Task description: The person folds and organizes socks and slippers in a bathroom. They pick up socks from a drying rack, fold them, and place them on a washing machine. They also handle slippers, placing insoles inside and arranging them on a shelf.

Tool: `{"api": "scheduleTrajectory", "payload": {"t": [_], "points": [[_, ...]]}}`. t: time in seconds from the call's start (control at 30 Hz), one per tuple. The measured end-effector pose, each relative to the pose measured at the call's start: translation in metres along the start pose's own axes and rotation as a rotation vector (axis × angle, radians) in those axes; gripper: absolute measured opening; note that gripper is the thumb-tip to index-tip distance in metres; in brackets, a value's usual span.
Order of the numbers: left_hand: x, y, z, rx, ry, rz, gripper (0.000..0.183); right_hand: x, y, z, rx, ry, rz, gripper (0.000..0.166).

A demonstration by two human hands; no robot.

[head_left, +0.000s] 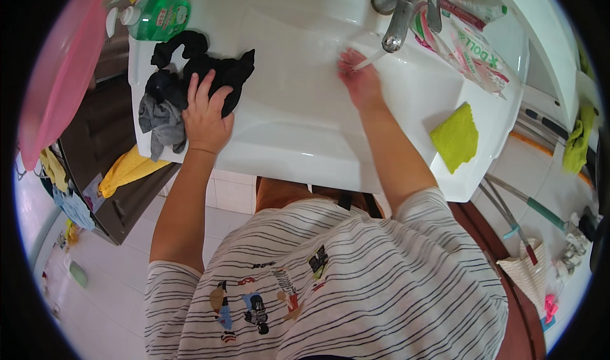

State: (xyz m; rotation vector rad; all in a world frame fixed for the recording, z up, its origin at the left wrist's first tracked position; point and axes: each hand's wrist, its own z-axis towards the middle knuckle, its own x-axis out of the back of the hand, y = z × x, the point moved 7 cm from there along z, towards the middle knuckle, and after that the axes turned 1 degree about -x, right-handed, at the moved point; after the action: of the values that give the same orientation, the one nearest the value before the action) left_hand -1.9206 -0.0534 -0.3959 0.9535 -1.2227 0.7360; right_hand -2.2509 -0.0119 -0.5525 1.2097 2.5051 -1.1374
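Observation:
My left hand [208, 110] lies with spread fingers over the edge of a black cloth [219, 81], perhaps a sock, on the left rim of a white washbasin [295, 122]. More dark cloth [164, 87] and a grey cloth [164, 122] are bunched beside it, the grey one hanging over the rim. My right hand [358, 81] is held in the basin under a stream of water [371, 62]. That stream runs from a metal faucet [396, 31]. Nothing is in the right hand, and its fingers are somewhat blurred by the water.
A green soap pump bottle [159, 18] stands at the back left rim, near a pink plastic basin [62, 69]. Plastic packaging [469, 50] lies at the back right. On the right rim rests a lime-green cloth [456, 137]. Long handles [538, 205] stand right of the washbasin.

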Motion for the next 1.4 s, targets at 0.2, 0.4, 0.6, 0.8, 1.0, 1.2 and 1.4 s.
{"api": "scheduleTrajectory", "payload": {"t": [0.2, 0.4, 0.6, 0.8, 1.0, 1.2, 1.4], "points": [[0.002, 0.001, -0.002, 0.005, 0.009, -0.016, 0.046, 0.123, 0.015, -0.049, -0.229, 0.559, 0.140, 0.030], [0.003, 0.003, 0.005, -0.032, 0.023, -0.017, 0.046, 0.011, 0.010, 0.021, 0.046, -0.014, 0.483, 0.018], [0.005, 0.005, 0.001, 0.004, 0.006, -0.031, 0.047, 0.078, -0.025, 0.037, 0.057, 0.121, 0.468, 0.030], [0.001, 0.003, -0.001, 0.002, 0.003, -0.032, 0.046, -0.040, 0.015, 0.023, -0.366, 0.014, -0.566, 0.024], [0.002, 0.002, -0.002, -0.011, 0.002, -0.007, 0.045, -0.048, -0.017, 0.037, -0.105, -0.102, -0.663, 0.025], [0.002, 0.000, 0.001, -0.031, 0.003, -0.027, 0.045, -0.078, 0.032, 0.025, -0.407, -0.236, -0.783, 0.028], [0.004, 0.002, -0.002, 0.024, -0.063, -0.089, 0.049, -0.033, 0.082, -0.043, -0.355, -0.277, -0.946, 0.029]]}}
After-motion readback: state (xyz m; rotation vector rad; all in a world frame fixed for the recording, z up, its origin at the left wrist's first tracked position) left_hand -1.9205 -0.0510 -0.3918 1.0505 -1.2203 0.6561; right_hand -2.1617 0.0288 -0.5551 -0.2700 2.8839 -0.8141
